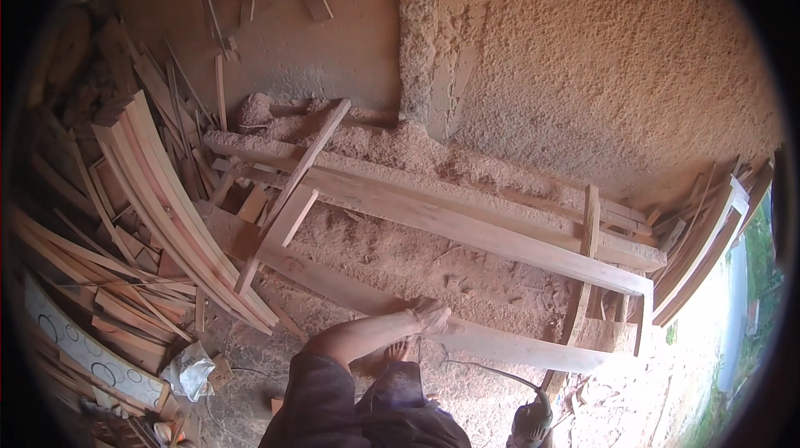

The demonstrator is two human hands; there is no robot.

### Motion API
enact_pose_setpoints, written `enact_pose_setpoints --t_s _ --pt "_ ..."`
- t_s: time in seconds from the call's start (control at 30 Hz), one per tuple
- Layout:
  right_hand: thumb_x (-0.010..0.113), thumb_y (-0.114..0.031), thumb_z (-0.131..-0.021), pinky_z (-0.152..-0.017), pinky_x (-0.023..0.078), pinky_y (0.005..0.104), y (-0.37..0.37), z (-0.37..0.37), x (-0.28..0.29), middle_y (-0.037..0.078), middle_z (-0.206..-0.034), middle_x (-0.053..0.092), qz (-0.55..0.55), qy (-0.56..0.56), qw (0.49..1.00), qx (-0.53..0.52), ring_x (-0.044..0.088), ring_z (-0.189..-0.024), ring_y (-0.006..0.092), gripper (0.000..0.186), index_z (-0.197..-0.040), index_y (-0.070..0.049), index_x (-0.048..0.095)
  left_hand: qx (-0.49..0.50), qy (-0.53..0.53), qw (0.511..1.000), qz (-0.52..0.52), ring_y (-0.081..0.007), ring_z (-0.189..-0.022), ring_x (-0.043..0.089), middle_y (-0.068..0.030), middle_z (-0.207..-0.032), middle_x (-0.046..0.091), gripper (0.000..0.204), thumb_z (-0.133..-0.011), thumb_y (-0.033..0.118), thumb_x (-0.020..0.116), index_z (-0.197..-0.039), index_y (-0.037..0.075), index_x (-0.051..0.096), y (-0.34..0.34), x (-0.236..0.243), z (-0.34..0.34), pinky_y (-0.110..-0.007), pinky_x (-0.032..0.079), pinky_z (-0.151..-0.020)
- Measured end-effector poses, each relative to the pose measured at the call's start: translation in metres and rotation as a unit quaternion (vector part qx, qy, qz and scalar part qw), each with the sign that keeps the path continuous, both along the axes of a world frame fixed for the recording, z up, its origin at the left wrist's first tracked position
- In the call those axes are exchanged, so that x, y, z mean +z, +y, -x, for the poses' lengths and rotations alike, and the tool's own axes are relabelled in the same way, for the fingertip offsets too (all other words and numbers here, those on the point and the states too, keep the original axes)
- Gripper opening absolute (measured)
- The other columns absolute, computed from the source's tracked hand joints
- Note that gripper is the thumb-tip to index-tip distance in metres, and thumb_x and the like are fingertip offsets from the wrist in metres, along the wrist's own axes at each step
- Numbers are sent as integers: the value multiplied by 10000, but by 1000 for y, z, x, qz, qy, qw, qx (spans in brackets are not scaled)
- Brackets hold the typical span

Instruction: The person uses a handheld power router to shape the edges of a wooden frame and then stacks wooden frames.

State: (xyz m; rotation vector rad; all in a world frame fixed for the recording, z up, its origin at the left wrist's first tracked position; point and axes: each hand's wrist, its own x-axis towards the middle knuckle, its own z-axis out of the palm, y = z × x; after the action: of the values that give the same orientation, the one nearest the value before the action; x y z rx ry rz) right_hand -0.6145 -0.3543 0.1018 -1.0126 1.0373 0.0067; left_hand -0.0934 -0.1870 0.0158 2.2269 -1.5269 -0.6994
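Observation:
A long, pale wooden frame [467,227] lies slanting across supports in front of me. Two long rails are joined by a short piece at each end. My left hand [432,315] is closed over the near rail [508,345], around the middle of its length, with the forearm reaching in from below. At the lower edge, right of my legs, is a dark greenish corded power tool [531,423]; its exact kind is unclear. Its dark cord [492,367] curves back toward my feet. I cannot make out my right hand anywhere.
Crossbars [302,173] [587,240] and a thick beam [375,165] lie around the frame. Wood shavings [417,260] cover the ground. Curved planks [171,206] and offcuts [125,306] crowd the left; more boards [712,231] lean at right. A rough wall [583,56] stands behind.

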Motion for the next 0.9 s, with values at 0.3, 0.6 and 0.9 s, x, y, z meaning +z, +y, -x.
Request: enact_pose_setpoints --t_s 0.3,0.6,0.9 --pt "672 -743 -879 -800 572 603 -16 -10 -2 165 -1257 630 -158 -49 985 -43 651 -1105 300 834 -1465 -180 486 5 -73 997 25 -270 -485 609 -158 -500 582 962 -810 933 530 -573 13 676 0 41 -34 -484 456 -455" --pt "588 -739 -931 -841 564 590 -11 -48 8 197 -1267 611 -197 -77 965 -153 631 -1113 342 836 -1488 -133 443 57 75 994 49 -290 -602 650 -193 -640 663 997 -758 958 576 -688 -31 687 25 -25 -59 -511 485 -570" --pt "504 -735 -982 -881 556 577 13 -41 27 229 -1277 591 -226 -68 943 -233 611 -1121 384 843 -1511 -87 399 63 27 996 -51 -357 -695 743 -174 -698 731 931 -770 959 547 -784 52 757 6 8 -54 -542 534 -635"
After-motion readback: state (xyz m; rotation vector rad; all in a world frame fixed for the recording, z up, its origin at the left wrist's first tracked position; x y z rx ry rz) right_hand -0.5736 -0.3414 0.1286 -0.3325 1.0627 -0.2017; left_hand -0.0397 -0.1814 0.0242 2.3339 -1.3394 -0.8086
